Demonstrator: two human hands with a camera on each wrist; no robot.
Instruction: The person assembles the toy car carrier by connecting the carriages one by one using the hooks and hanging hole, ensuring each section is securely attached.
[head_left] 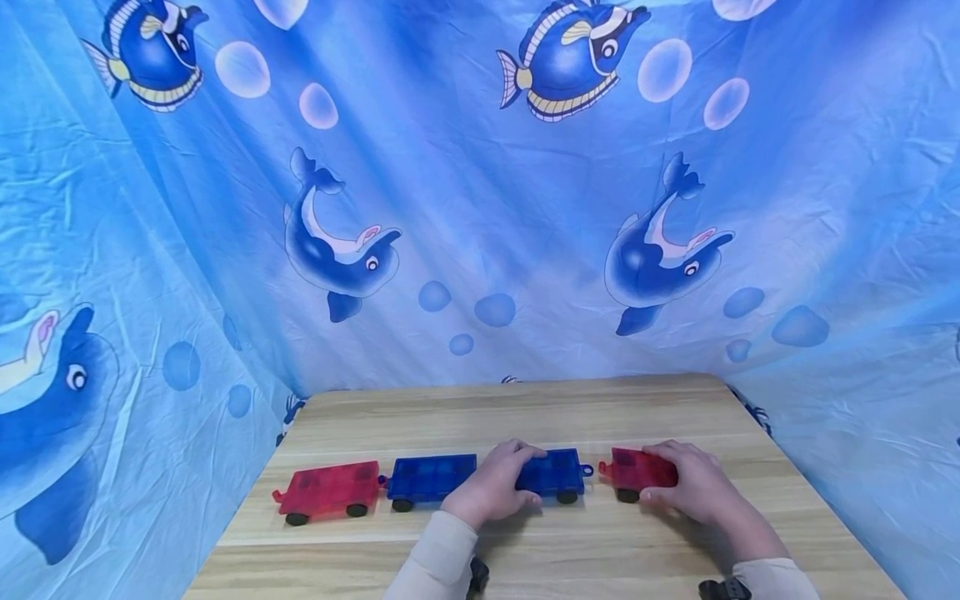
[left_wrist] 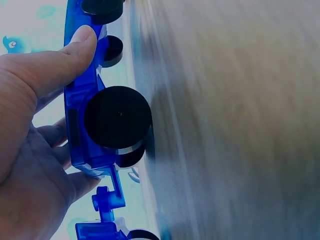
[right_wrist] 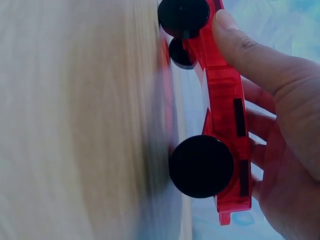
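Observation:
My left hand (head_left: 495,485) grips the right-hand blue toy train car (head_left: 551,473) over its left end, thumb on the near side and fingers on the far side. In the left wrist view, a coupling (left_wrist: 106,200) joins this car to another blue train car (head_left: 429,481). My right hand (head_left: 693,485) holds a red train car (head_left: 637,469) between thumb and fingers, covering its right end in the head view. The red car's hook (head_left: 604,469) faces the blue car's ring (head_left: 588,470) across a small gap. Black wheels (right_wrist: 201,166) show under the held red car.
Another red train car (head_left: 333,489) stands at the left end of the row, its right end meeting the blue car's coupling. The wooden table (head_left: 510,408) ends at a blue curtain (head_left: 480,208) printed with sea animals, which hangs behind and on both sides.

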